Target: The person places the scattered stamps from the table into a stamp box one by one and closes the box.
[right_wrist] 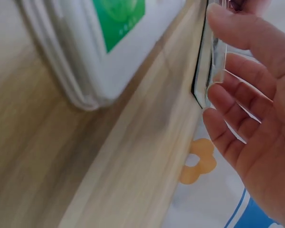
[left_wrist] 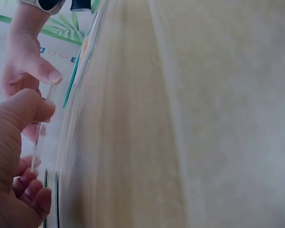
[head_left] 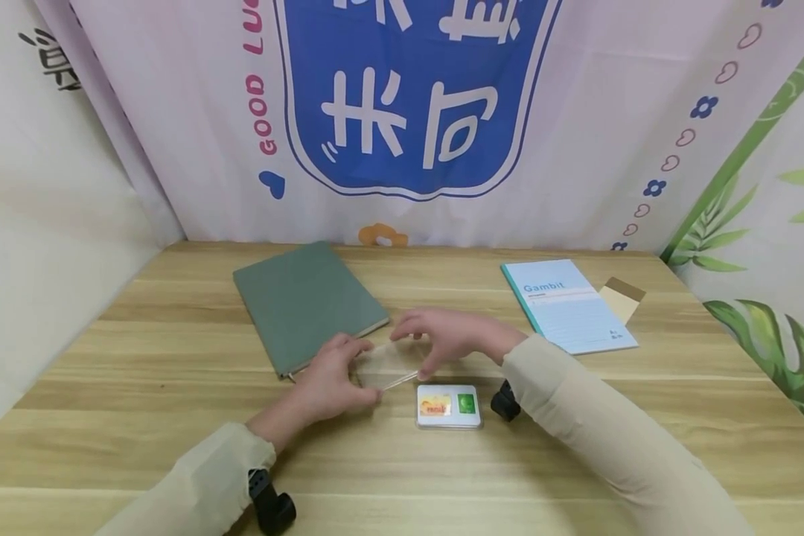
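Between both hands is a clear, flat plastic lid [head_left: 388, 365], raised a little above the table. My left hand [head_left: 331, 380] pinches its left edge, with the thumb on the near side and the fingers on the far side. Across from it, my right hand [head_left: 445, 339] holds the right edge between thumb and fingers. In the left wrist view the lid [left_wrist: 38, 142] appears edge-on between the fingers. Just in front of the right hand lies a small white box [head_left: 447, 418] with a yellow-red picture and a green one; its rounded corner [right_wrist: 97, 92] looms close in the right wrist view.
A dark green notebook [head_left: 301, 305] lies behind the left hand, close to the lid. To the right, a light blue "Gambit" notebook [head_left: 569, 313] partly covers a tan-and-brown card [head_left: 623, 298]. A printed cloth [head_left: 576, 149] hangs along the table's back edge.
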`<action>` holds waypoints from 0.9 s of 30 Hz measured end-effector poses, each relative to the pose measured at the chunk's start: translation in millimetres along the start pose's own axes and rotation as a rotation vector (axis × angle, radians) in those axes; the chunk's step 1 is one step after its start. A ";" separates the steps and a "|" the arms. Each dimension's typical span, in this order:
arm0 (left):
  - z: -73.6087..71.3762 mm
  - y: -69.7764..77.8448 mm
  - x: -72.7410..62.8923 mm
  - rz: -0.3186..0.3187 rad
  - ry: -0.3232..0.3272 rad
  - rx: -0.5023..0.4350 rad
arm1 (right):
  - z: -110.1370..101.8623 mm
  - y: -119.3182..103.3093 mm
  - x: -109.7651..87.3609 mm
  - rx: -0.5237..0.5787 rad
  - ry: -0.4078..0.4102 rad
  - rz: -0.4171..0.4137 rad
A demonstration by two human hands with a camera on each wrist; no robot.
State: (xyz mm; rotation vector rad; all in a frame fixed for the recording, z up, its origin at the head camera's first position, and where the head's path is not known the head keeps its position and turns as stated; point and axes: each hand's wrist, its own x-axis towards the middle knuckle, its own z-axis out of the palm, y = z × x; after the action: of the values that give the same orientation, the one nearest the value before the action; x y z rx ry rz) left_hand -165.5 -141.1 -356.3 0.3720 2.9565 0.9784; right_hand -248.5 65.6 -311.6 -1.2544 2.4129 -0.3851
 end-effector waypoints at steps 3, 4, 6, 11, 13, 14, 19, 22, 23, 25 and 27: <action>0.4 2.5 0.7 0.038 0.005 -0.017 | -0.8 2.2 -8.1 0.018 0.027 -0.006; 0.4 3.5 0.8 0.046 0.004 -0.023 | -0.8 2.6 -10.5 0.023 0.035 -0.005; 0.4 5.0 0.9 0.061 0.003 -0.035 | -0.6 2.9 -15.1 0.032 0.048 0.000; 0.8 8.7 -0.2 0.126 -0.004 -0.067 | 2.1 -0.2 -28.0 0.064 0.091 0.007; 1.9 10.2 -0.7 0.162 -0.010 -0.087 | 5.2 -0.3 -33.7 0.076 0.118 0.003; 2.6 11.2 -0.9 0.182 -0.013 -0.095 | 7.1 0.2 -36.6 0.084 0.131 -0.002; 6.2 15.6 -1.9 0.280 -0.025 -0.098 | 16.8 2.5 -53.7 0.116 0.189 -0.016; 7.8 19.1 -2.6 0.320 -0.037 -0.092 | 21.5 1.9 -64.3 0.134 0.221 -0.022; 8.3 20.6 -2.7 0.328 -0.044 -0.095 | 22.9 1.2 -67.9 0.140 0.231 -0.021; 9.7 23.8 -2.6 0.332 -0.065 -0.105 | 26.0 1.1 -74.3 0.135 0.255 -0.017; 11.3 27.3 -2.0 0.341 -0.086 -0.103 | 29.2 1.5 -80.5 0.132 0.275 -0.009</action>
State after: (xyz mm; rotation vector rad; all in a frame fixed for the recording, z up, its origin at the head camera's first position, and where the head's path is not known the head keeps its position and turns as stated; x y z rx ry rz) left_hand -156.6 -113.7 -349.5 0.9120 2.8052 1.1036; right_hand -194.1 131.1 -320.8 -1.2226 2.5561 -0.7507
